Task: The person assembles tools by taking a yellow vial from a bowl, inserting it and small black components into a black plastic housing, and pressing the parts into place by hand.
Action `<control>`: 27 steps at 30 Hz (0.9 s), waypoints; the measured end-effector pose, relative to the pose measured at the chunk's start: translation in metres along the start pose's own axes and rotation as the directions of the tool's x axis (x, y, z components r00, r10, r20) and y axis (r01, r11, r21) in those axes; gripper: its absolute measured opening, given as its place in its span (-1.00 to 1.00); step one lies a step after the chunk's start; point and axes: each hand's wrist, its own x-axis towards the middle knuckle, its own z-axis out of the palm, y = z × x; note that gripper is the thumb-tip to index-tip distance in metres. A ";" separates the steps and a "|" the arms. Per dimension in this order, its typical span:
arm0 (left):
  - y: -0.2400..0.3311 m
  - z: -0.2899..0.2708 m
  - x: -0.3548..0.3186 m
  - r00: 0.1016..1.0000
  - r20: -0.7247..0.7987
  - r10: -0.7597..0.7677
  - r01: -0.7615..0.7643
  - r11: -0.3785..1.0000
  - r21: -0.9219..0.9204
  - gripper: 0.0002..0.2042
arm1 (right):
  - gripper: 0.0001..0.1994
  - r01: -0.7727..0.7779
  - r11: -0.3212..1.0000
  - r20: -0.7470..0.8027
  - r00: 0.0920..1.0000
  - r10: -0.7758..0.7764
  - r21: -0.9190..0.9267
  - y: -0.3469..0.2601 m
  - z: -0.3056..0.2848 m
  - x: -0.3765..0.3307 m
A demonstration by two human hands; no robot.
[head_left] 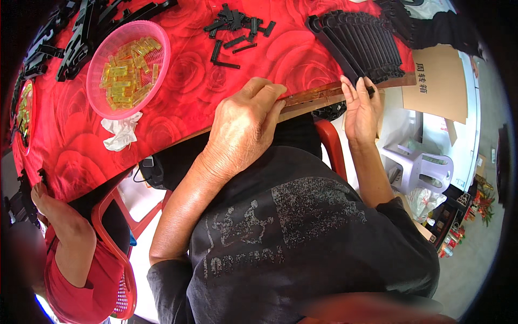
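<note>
My left hand (245, 127) rests on the near edge of the table (178, 108), which has a red rose-patterned cloth; the thumb lies on top and the fingers curl over the brown edge strip (313, 99). My right hand (360, 108) is raised, palm toward me, at the near end of a tight row of long black plastic parts (361, 40). Its fingertips pinch a small black piece (370, 90) there. A scatter of loose short black pieces (234, 29) lies farther back on the cloth.
A pink basket (159, 65) of yellow translucent pieces stands at the left, with a crumpled white tissue (121, 132) beside it. Another person's arm (59, 216) and a red chair (116, 254) are at lower left. A white stool (423, 167) and cardboard (437, 81) are at right.
</note>
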 end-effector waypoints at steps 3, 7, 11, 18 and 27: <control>0.000 -0.001 -0.002 1.000 0.024 -0.003 0.003 1.000 -0.010 -0.81 | -0.69 0.010 1.000 0.018 1.000 -0.010 0.003 -0.002 0.006 0.002; -0.003 0.004 -0.007 0.999 0.035 0.024 -0.024 1.000 -0.010 -0.87 | -0.62 0.149 0.961 0.082 0.988 -0.133 -0.231 0.001 0.003 -0.002; -0.002 0.004 -0.008 0.995 0.101 -0.008 0.008 1.000 -0.007 -0.82 | -0.62 0.276 0.868 0.173 0.959 -0.223 -0.413 0.005 -0.012 -0.005; -0.004 0.009 -0.010 0.990 0.141 0.018 -0.017 1.000 -0.009 -0.82 | -0.79 0.530 0.455 0.360 0.838 -0.411 -0.715 0.002 -0.023 -0.001; -0.005 0.009 -0.015 0.986 0.167 0.013 -0.014 1.000 0.006 -0.83 | -0.56 0.680 -0.092 0.639 0.624 -0.450 -0.728 -0.005 0.013 0.034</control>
